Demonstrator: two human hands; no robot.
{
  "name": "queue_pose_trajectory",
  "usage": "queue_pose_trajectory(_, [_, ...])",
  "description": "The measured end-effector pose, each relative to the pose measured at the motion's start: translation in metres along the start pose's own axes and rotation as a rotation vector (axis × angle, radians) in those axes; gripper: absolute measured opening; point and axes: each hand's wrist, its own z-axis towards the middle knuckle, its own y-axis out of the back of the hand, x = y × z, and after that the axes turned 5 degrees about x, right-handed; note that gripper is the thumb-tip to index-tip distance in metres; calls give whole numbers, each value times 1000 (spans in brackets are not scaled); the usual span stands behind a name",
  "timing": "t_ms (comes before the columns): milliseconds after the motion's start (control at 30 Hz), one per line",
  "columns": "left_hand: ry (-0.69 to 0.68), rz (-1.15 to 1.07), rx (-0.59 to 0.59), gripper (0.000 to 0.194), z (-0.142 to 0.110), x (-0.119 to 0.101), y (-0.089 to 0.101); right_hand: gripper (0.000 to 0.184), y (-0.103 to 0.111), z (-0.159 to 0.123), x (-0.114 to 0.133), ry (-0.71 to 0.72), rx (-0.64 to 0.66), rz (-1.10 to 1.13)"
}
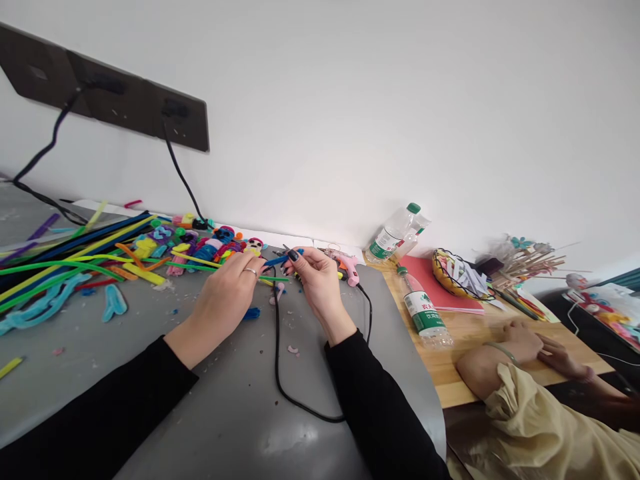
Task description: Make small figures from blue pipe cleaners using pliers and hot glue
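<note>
My left hand (227, 293) and my right hand (315, 280) meet over a grey table (220, 413), both in black sleeves. Their fingers pinch a short blue pipe cleaner (280, 260) between them, the left with a ring on one finger, the right with dark nails. A green pipe cleaner (200, 268) lies just under the fingertips. A pink glue gun (349, 267) rests right behind my right hand, and its black cord (277, 347) runs down between my forearms.
Long pipe cleaners (65, 257) and small coloured figures (215, 243) crowd the left back. Two water bottles (423, 310) lie on a wooden table (470, 340) at right, beside a red sheet, a basket and sticks. Another person's arms (520, 353) rest there.
</note>
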Motion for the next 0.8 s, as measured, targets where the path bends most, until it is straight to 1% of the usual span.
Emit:
queue_pose_trajectory(133, [-1, 51, 46, 36, 2, -1, 2, 29, 1, 0, 1, -14, 5, -34])
queue_pose_trajectory(233, [6, 82, 59, 34, 3, -3, 4, 31, 1, 0, 2, -24, 12, -61])
queue_pose_trajectory(400, [-12, -20, 79, 33, 0, -3, 3, 34, -2, -1, 2, -50, 23, -85])
queue_pose_trajectory(500, [-23, -68, 72, 36, -3, 0, 0, 36, -4, -2, 2, -57, 25, -101])
queue_pose_trajectory(633, [-33, -93, 51, 39, -4, 2, -2, 32, -5, -2, 1, -42, 33, -99])
queue_pose_trajectory(800, [-28, -116, 9, 36, -4, 3, -6, 30, -5, -3, 0, -24, 37, -80])
